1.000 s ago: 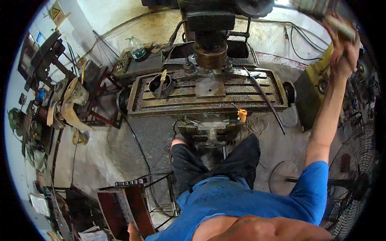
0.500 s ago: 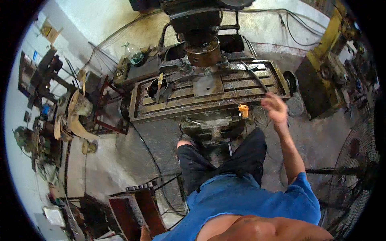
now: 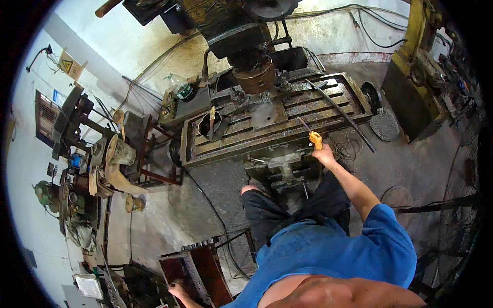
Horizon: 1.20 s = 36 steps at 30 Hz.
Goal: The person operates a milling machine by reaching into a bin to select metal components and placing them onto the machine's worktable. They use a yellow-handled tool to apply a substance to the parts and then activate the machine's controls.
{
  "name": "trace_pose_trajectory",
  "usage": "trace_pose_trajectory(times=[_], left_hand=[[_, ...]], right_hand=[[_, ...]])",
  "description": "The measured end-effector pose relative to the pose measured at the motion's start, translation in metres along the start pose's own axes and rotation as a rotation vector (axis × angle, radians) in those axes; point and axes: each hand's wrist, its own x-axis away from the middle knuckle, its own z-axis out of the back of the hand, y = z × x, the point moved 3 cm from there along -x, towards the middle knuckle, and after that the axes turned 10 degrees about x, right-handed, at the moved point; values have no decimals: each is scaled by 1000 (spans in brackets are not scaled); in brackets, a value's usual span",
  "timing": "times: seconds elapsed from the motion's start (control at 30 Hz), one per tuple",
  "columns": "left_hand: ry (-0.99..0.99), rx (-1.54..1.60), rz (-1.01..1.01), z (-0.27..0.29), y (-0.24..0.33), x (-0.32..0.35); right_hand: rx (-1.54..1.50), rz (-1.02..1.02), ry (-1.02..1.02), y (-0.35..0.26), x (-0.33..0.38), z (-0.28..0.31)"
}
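My right hand (image 3: 323, 155) is closed around the lower end of a yellow air blow gun (image 3: 316, 138) at the front edge of the milling machine table (image 3: 231, 149). The gun's thin nozzle points up and left over the slotted table. At the lower left, my left hand (image 3: 176, 289) is by a reddish-brown metal cabinet (image 3: 197, 274); its fingers are too small and dim to read. A dark pot (image 3: 220, 128) with a brush (image 3: 211, 120) stands on the table's left part. Under the round cutter head (image 3: 255, 77) lies a flat metal plate (image 3: 267, 117).
A long-handled bar (image 3: 344, 114) lies across the table's right end and juts past its front edge. A large fan (image 3: 457, 205) stands at right, a yellow machine (image 3: 408, 97) behind it. A green-labelled plastic bottle (image 3: 181, 88) sits back left. A cable (image 3: 200, 200) crosses the floor.
My right hand has come down and left from beside the bar to the blow gun and taken hold of it. My left hand shows more at the cabinet. The view has tilted.
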Motion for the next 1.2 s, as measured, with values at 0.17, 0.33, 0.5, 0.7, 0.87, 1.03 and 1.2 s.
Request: trace_pose_trajectory(times=[0.17, 0.33, 0.5, 0.7, 0.87, 1.03, 1.2], left_hand=[[-107, 742, 73, -13, 68, -33], [-168, 1067, 90, -82, 152, -44], [-441, 1042, 240, -184, 198, -30], [-757, 1055, 317, -264, 254, 37], [-997, 974, 298, -312, 298, 113], [-1441, 872, 130, -396, 358, 199], [-1141, 266, -916, -466, 443, 265]], right_hand=[[-525, 260, -37, -108, 45, 40], [382, 522, -144, -206, 66, 84], [1171, 302, -131, -224, 26, 39], [1075, 211, -30, -238, -32, 14], [1086, 342, -308, -253, 37, 31], [1085, 376, -444, -248, 109, 66], [952, 341, -328, -242, 105, 102]])
